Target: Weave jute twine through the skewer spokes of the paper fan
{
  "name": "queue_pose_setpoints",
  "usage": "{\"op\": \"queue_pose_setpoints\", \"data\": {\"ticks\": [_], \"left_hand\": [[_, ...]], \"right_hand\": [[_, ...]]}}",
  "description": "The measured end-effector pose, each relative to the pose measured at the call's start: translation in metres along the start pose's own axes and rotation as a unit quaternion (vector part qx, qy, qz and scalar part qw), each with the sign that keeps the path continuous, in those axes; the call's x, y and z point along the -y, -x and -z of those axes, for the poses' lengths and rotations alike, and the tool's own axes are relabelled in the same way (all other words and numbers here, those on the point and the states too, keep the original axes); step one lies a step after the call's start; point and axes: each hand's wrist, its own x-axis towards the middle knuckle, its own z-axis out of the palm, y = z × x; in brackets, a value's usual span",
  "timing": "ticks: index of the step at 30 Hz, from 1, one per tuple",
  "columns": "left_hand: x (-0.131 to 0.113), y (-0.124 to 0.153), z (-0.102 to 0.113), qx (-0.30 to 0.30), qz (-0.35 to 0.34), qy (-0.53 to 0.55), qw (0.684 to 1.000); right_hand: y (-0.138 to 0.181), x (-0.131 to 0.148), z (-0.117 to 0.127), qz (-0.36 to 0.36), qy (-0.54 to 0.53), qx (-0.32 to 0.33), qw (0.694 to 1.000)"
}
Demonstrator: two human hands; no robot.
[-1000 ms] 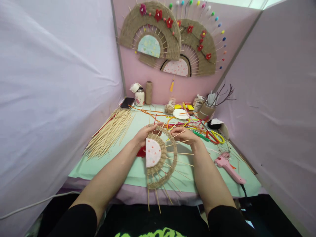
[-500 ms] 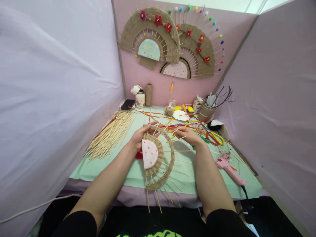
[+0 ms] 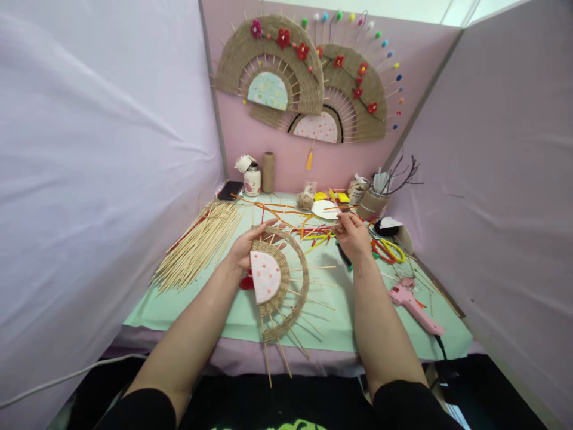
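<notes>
- Right hand (image 3: 353,236) has moved up and away from the fan's edge since the earlier frame, where it was close beside the sticks; it is now out beside the white plate (image 3: 324,209).
- Left hand (image 3: 250,245) and the fan (image 3: 283,280) have shifted slightly to the left.
- The left grip is clamped on the fan's upper end, with the fingers spread behind the woven twine.
- The right grip has its thumb and fingertips close to each other; I cannot tell whether a thin strand is between them.
- The fan is held over the front middle of the bench (image 3: 154,307), its straight side to the left and its sticks fanning out to the right and downward.
- Pink-dotted cloth (image 3: 265,278) covers its half-round middle, with an outer ring (image 3: 305,275) of twine set apart from the inner band.
- Just beneath the left hand is something red (image 3: 246,282), partly hidden.
- Loose sticks (image 3: 197,251) lie in a pile to the left.
- Near the right forearm are scissors (image 3: 394,252) with yellow handles and a pink glue gun (image 3: 414,304).
- At the back stand a jar (image 3: 252,180) and a brown spool (image 3: 268,172), with a twine ball (image 3: 305,201) to their right.
</notes>
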Motion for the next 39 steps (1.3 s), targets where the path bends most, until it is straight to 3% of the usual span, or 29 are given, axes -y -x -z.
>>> {"op": "queue_pose_setpoints", "data": {"ticks": [3, 9, 14, 27, 33, 39], "left_hand": [[-0.002, 0.001, -0.001, -0.007, -0.008, 0.001, 1.000], [-0.003, 0.003, -0.005, -0.003, -0.011, -0.009, 1.000], [-0.002, 0.003, -0.004, -0.013, -0.006, -0.005, 1.000], [-0.010, 0.004, -0.002, -0.034, -0.113, 0.048, 0.992], [-0.012, 0.005, -0.001, -0.058, -0.152, 0.062, 0.985], [-0.014, 0.006, 0.000, -0.022, -0.153, 0.044, 0.987]], "right_hand": [[0.000, 0.001, 0.000, -0.008, -0.022, 0.002, 1.000], [0.001, 0.001, -0.001, -0.034, 0.040, -0.001, 0.999], [0.004, 0.008, -0.002, -0.010, -0.012, 0.012, 1.000], [0.011, 0.000, -0.013, -0.074, 0.004, 0.095, 0.993], [0.018, -0.002, -0.013, -0.145, 0.063, 0.220, 0.963], [0.017, 0.002, -0.012, -0.147, 0.066, 0.228, 0.960]]}}
